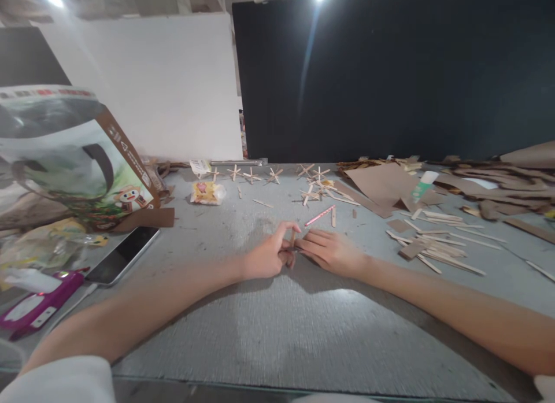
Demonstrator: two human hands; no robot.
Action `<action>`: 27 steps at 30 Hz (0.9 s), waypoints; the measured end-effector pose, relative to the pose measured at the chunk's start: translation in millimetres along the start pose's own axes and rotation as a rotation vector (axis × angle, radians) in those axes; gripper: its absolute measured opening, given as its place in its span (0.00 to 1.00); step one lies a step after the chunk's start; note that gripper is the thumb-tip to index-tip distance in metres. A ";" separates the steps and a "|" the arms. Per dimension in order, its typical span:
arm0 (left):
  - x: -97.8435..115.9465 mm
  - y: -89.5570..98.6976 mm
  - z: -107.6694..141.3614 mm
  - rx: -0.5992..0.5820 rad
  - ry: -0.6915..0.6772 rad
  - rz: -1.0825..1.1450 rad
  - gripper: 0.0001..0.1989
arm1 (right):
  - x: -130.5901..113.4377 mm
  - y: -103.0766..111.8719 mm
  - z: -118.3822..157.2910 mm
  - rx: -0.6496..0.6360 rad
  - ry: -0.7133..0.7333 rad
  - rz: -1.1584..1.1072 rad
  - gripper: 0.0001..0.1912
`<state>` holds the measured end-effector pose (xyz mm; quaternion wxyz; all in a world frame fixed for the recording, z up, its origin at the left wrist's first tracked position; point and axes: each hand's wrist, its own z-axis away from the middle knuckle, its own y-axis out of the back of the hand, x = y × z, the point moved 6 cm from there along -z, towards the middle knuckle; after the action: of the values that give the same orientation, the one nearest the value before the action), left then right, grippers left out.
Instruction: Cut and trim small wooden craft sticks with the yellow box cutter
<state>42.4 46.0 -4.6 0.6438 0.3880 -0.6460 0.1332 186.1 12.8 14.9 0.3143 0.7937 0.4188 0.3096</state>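
Over the middle of the table, my left hand (269, 254) is closed on a short wooden craft stick (292, 239), which stands up between its thumb and fingers. My right hand (330, 252) meets it from the right, palm down, its fingers pressed together at the stick's lower end; what they pinch is hidden. Just beyond the hands lie a red-and-white patterned pen (319, 216) and a short stick piece (333, 217). Farther back are several star shapes of crossed sticks (251, 175), with more clustered at centre right (309, 194).
Loose sticks (446, 250) and a glue tube (422, 187) are on the right, near cardboard sheets (377, 186). A small yellow packet (207, 193) sits behind my left hand. At left are a phone (124, 255), a purple device (41, 302) and a large plastic container (52, 137).
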 end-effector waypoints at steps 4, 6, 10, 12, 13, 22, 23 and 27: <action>-0.5 6.5 -0.1 0.110 -0.025 0.091 0.23 | 4.2 3.2 -0.7 0.019 -0.066 -0.039 0.15; -1.4 7.4 -0.6 0.117 -0.029 0.099 0.23 | 5.6 3.0 -0.1 0.012 -0.085 -0.040 0.15; -0.9 1.6 -1.5 0.012 -0.011 0.020 0.24 | 3.1 -2.3 2.1 -0.034 -0.044 -0.036 0.15; 0.6 1.6 -1.1 0.014 -0.006 0.011 0.24 | 2.4 -3.8 2.3 -0.039 -0.036 -0.033 0.14; 1.5 2.3 -0.8 0.028 -0.005 0.016 0.24 | 2.4 -3.8 2.0 -0.035 -0.037 -0.029 0.14; 1.3 5.9 -0.1 0.079 -0.024 0.050 0.23 | 4.5 -3.2 1.3 -0.009 -0.064 -0.007 0.16; 0.4 6.0 -0.3 0.079 -0.029 0.055 0.23 | 4.4 -3.3 1.3 -0.011 -0.064 -0.009 0.15; -4.0 7.3 -0.5 0.104 -0.027 0.101 0.24 | 5.1 -1.9 0.7 0.003 -0.086 -0.032 0.15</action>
<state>37.4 52.5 -5.9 0.6065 0.3897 -0.6654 0.1937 188.1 17.9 14.1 0.3359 0.8000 0.4178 0.2694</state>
